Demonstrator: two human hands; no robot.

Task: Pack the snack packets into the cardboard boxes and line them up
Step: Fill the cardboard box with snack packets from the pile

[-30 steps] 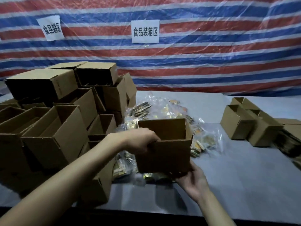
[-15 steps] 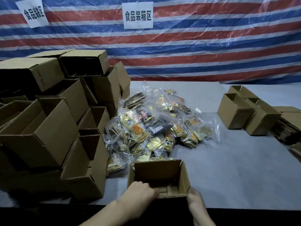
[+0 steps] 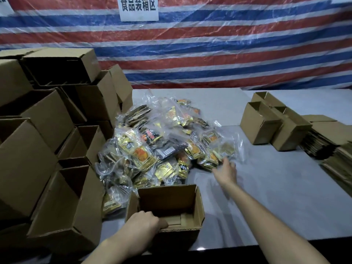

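Note:
An open, empty cardboard box point(image 3: 198, 204) stands upright at the table's near edge. My left hand point(image 3: 142, 222) grips its near-left rim, fingers curled over the edge into the box. Behind it lies a heap of snack packets point(image 3: 160, 147), gold, orange and black, in clear plastic bags. My right hand point(image 3: 225, 169) is stretched out to the heap's right edge, fingers reaching onto the nearest packets; the hand is blurred, so whether it holds a packet is unclear.
Several empty cardboard boxes point(image 3: 47, 149) are stacked on the left, some on their sides. Two open boxes point(image 3: 266, 124) stand at the right beside a pile of flattened cartons point(image 3: 335, 143). The grey table point(image 3: 276, 197) runs under everything. A striped tarp hangs behind.
The box came down from in front of the heap to the table's near edge. My right hand left the box's right side and reached forward to the packets. My left hand stays on the rim.

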